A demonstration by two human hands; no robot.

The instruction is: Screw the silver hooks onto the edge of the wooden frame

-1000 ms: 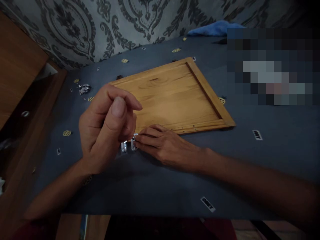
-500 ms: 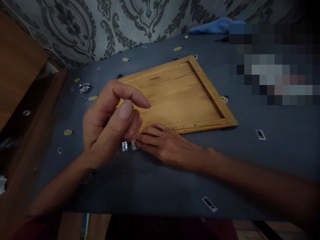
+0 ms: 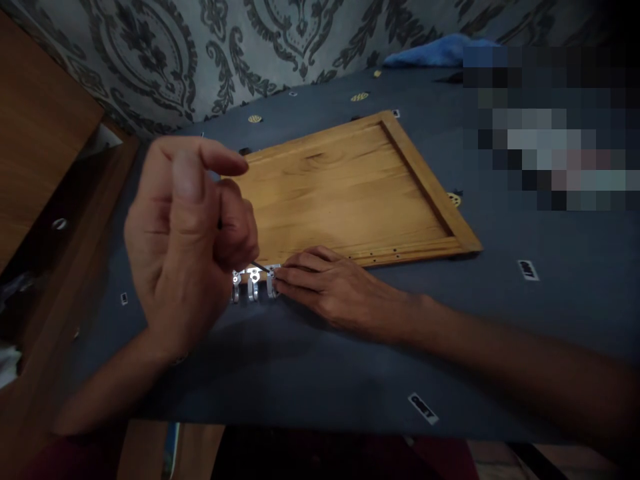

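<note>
A framed wooden panel (image 3: 345,193) lies flat on a dark blue cloth (image 3: 320,360). At its near left edge sits a small silver metal hinge (image 3: 251,283) with curled knuckles. My right hand (image 3: 335,290) rests flat on the cloth, its fingertips pressing the hinge's right end against the panel edge. My left hand (image 3: 185,240) hovers above the hinge's left side, fingers curled round a thin dark tool or screw whose tip points down at the hinge; what it is I cannot make out.
A patterned grey wall (image 3: 250,47) rises behind the cloth. Brown wooden furniture (image 3: 40,133) stands at the left. A blue rag (image 3: 435,53) lies at the back. A blurred patch (image 3: 550,133) covers the right.
My left hand has risen and shifted left, uncovering more of the silver hinge. My right hand has stayed pressed on the hinge's right end.
</note>
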